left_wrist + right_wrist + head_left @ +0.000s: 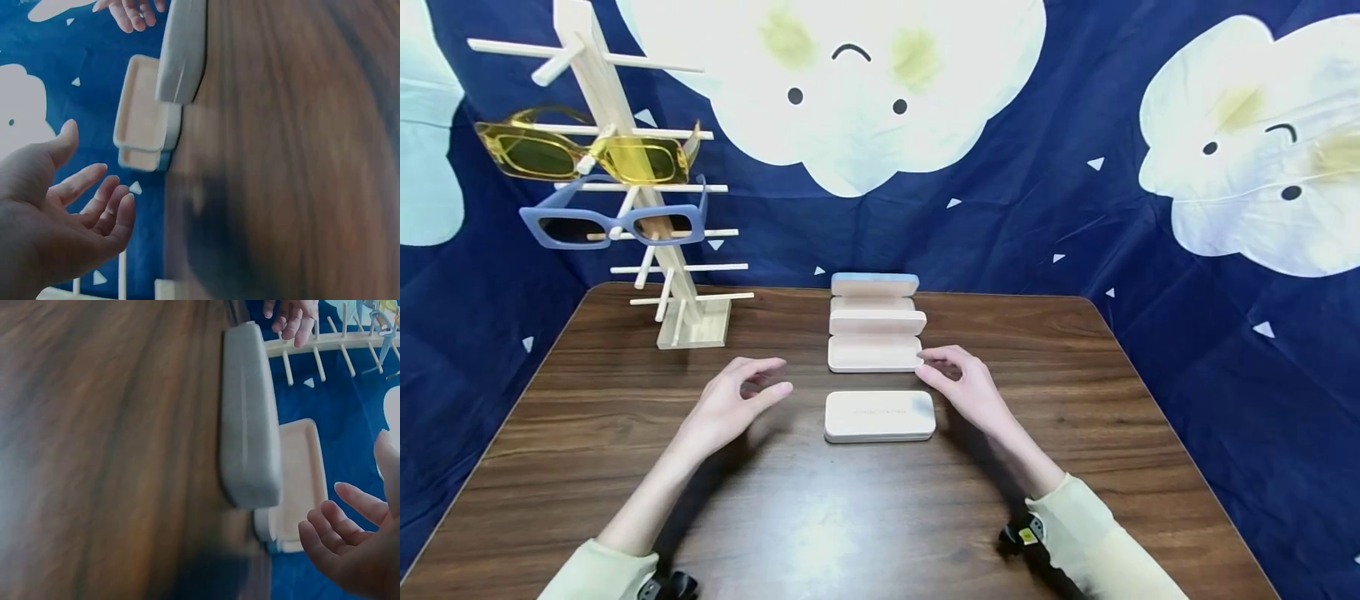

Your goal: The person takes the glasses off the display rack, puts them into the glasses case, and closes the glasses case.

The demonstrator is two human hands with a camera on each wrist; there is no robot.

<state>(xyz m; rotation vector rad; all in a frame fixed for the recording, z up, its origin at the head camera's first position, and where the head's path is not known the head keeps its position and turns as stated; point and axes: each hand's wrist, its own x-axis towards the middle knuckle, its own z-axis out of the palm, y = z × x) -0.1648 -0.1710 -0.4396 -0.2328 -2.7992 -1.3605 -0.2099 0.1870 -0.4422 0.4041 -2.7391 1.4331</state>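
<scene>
A closed white glasses case (880,417) lies flat on the table, with faint lettering on its lid. Behind it stands an open glasses case (877,355) with a pale pink lining and its lid raised, and behind that another open case (874,285) with a bluish outer edge. My left hand (737,404) hovers left of the closed case, fingers loosely bent and holding nothing. On the other side, my right hand (966,385) is near the front open case's right corner; whether the fingertips touch it I cannot tell. In the right wrist view its fingers (337,528) are relaxed.
At the back left a wooden peg rack (658,200) bears yellow sunglasses (647,160) and blue sunglasses (561,229). The brown wooden table (775,517) ends at a dark blue cloth (1045,208) with cloud faces.
</scene>
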